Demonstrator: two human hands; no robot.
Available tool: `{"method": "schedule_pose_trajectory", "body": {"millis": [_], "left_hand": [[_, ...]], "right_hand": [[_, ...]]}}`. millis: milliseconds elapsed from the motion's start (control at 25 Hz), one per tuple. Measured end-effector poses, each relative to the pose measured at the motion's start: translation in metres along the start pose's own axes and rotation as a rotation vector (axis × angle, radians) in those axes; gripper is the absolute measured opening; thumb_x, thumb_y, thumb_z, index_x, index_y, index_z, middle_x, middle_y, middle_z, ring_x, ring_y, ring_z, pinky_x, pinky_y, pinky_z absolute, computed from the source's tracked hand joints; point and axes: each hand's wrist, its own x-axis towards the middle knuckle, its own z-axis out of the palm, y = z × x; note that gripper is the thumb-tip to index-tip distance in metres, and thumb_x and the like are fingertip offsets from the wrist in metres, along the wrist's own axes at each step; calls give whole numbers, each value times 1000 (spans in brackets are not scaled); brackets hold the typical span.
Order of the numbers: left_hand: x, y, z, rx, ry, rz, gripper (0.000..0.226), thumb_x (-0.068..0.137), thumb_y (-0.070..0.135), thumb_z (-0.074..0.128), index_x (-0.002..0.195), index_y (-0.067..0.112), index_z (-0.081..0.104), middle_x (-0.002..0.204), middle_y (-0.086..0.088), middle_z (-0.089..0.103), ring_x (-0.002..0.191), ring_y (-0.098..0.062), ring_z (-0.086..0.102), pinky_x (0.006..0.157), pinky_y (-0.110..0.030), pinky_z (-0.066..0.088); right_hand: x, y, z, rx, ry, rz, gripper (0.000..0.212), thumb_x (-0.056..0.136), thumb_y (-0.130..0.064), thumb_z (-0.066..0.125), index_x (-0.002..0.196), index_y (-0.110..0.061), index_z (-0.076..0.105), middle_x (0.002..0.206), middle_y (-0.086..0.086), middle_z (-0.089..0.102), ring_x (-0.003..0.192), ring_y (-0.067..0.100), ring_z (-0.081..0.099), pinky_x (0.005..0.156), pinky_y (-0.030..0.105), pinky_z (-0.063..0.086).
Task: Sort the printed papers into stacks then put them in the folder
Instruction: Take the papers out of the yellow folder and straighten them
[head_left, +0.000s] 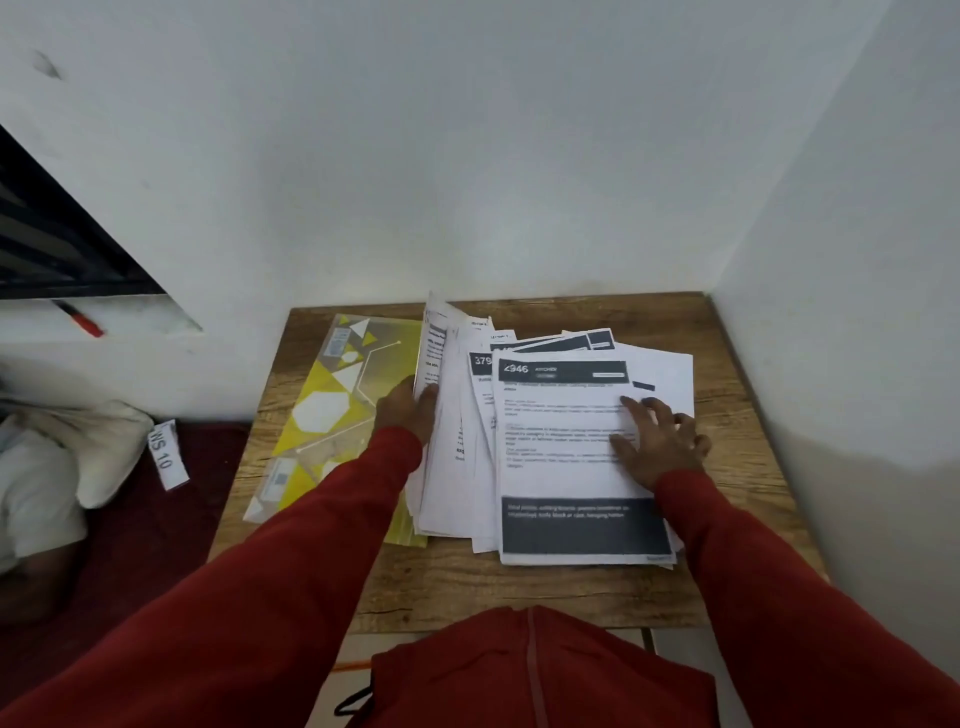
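While fanned untidily, white printed papers (566, 441), dark-banded headers.

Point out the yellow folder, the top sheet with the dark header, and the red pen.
yellow folder (332, 410): head view, on the white hexagon of its cover.
top sheet (561, 415): head view, on its printed middle, left of the right hand.
red pen (85, 321): head view, on its red barrel, on the ledge.
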Motion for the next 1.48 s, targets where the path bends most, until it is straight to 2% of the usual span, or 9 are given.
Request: {"method": "schedule_pose_trajectory", "body": {"millis": [240, 440, 560, 720, 920, 1040, 1120, 1240, 1480], "left_hand": [[-9, -1, 1, -113, -246, -20, 52, 94, 8, 48, 144, 21, 41, 136, -4, 52, 122, -25, 51, 95, -24, 38], [-17, 8, 17, -273, -372, -45, 69, 87, 64, 45, 139, 18, 46, 136, -3, 56, 123, -23, 54, 105, -36, 40], [-25, 7, 21, -207, -343, 7, 56, 88, 44, 65, 134, 18, 49, 127, -1, 62, 111, -21, 60, 94, -30, 44], [-42, 17, 37, -153, -406, 78, 75, 78, 33, 79, 143, 29, 41, 121, 6, 60, 107, -16, 59, 95, -28, 46], [-41, 23, 51, -219, -310, 0, 57, 87, 10, 66, 140, 18, 44, 126, -7, 61, 108, -28, 61, 94, -33, 48], [-38, 28, 32, -498, -340, -27, 42, 87, -3, 63, 125, 11, 54, 117, -14, 66, 101, -35, 66, 87, -40, 53], [-40, 36, 17, -658, -401, -22, 36, 85, 0, 67, 117, 11, 56, 114, -18, 68, 96, -40, 68, 83, -49, 56], [-44, 46, 4, -721, -423, 74, 35, 85, 6, 70, 118, 3, 57, 110, -18, 70, 95, -40, 69, 80, -48, 58], [-65, 70, -8, -767, -256, 304, 24, 88, 11, 68, 112, 8, 66, 108, -3, 73, 103, -22, 68, 85, -35, 57]], "right_hand": [[0, -15, 1, 80, 35, 215, 68, 85, -58, 55, 143, -27, 35, 148, 17, 26, 133, 41, 25, 105, 54, 26], [6, -44, -4, 181, -73, -54, 65, 88, -50, 58, 146, -29, 36, 149, 12, 30, 134, 36, 30, 107, 49, 30], [7, -39, -5, 131, 15, 88, 68, 87, -54, 54, 146, -29, 32, 155, 16, 19, 142, 40, 16, 113, 57, 20], [-4, -40, 13, 19, -179, -11, 74, 88, -69, 40, 151, -38, 19, 163, 2, 3, 146, 41, -4, 114, 61, 1], [-8, -43, 1, 319, -145, -146, 62, 89, -65, 43, 145, -42, 33, 154, -5, 35, 142, 33, 19, 112, 53, 14], [-4, -31, -9, 545, 29, -123, 80, 79, -67, 58, 147, -36, 29, 155, -1, 32, 143, 26, 24, 115, 50, 21], [-6, -34, -21, 879, 47, -64, 92, 76, -48, 77, 149, -28, 24, 154, 0, 32, 141, 21, 30, 116, 47, 27], [-13, -41, -45, 1366, 6, -92, 76, 78, -7, 78, 140, -24, 37, 138, 5, 55, 120, 18, 59, 100, 42, 50], [-31, -53, -83, 1491, 262, -245, 53, 84, 11, 62, 117, -28, 46, 105, -13, 72, 96, 8, 68, 77, 23, 56]]}}
